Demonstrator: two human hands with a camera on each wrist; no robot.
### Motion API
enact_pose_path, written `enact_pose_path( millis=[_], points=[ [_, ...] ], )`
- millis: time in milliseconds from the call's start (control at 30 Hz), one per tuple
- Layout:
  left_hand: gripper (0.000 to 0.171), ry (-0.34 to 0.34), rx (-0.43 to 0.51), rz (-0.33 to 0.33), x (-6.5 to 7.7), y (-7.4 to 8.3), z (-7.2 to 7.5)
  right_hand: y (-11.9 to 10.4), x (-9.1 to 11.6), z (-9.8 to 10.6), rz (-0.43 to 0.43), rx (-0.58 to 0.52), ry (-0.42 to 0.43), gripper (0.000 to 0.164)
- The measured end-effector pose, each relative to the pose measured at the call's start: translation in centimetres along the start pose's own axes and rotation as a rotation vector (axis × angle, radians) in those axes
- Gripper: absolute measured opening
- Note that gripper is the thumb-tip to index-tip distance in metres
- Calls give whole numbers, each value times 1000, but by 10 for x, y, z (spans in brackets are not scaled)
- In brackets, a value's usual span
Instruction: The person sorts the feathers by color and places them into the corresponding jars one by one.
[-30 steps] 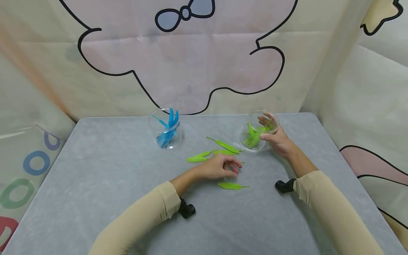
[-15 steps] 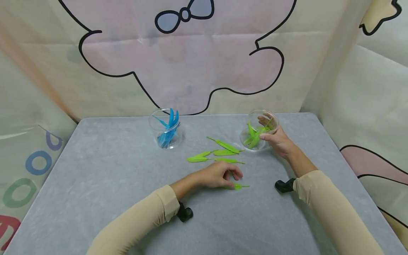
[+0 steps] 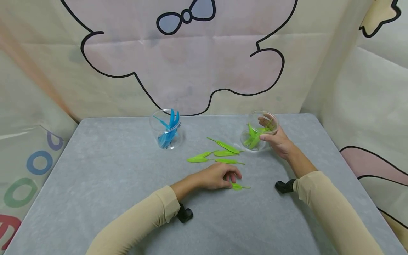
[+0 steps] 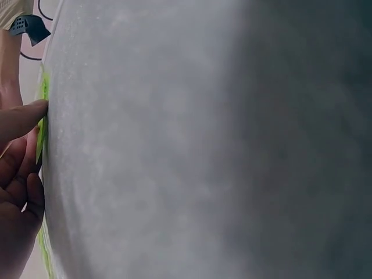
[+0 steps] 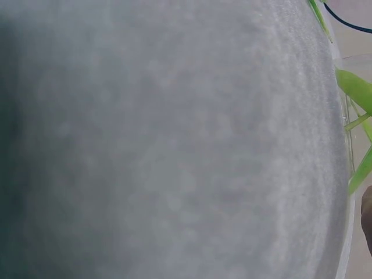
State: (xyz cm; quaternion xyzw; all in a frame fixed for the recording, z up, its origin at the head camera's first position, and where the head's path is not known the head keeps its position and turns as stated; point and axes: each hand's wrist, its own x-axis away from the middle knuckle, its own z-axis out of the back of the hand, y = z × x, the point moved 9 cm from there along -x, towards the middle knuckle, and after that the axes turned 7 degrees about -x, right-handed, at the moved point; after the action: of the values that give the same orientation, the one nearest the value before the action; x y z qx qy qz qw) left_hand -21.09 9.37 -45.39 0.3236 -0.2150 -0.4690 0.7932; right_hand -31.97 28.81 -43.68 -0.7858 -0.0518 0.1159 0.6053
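Note:
Low over the grey table, my left hand (image 3: 217, 176) pinches a green feather (image 3: 237, 186) between thumb and fingers. The quill points right, and the hand covers the vane's other end. In the left wrist view, the thumb (image 4: 26, 118) lies across this feather (image 4: 42, 136). My right hand (image 3: 280, 142) holds a clear plastic cup (image 3: 248, 136) from its right side, thumb in front and fingers behind. Several green feathers (image 3: 254, 136) stand and lean inside that cup. Beyond the left hand lie several loose green feathers (image 3: 225, 153) in a small group.
A second clear cup (image 3: 153, 129) at the back left holds blue feathers (image 3: 169, 129). The grey cloth-covered table (image 3: 127, 159) ends at a printed backdrop (image 3: 191, 63). Each wrist wears a small black camera (image 3: 185, 213).
My left hand has come slightly nearer, away from the loose group, and closed its fingertips on the single near feather. The right hand and its cup stay in place.

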Motion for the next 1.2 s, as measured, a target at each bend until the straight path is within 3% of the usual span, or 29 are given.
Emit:
enact_pose_path(
  millis=[667, 1200],
  points=[
    [23, -13, -47, -2, -2, 3, -3, 0, 1, -2, 9, -9, -5, 81],
    [25, -37, -6, 2, 0, 7, -2, 1, 2, -1, -15, 8, 11, 82]
  ],
)
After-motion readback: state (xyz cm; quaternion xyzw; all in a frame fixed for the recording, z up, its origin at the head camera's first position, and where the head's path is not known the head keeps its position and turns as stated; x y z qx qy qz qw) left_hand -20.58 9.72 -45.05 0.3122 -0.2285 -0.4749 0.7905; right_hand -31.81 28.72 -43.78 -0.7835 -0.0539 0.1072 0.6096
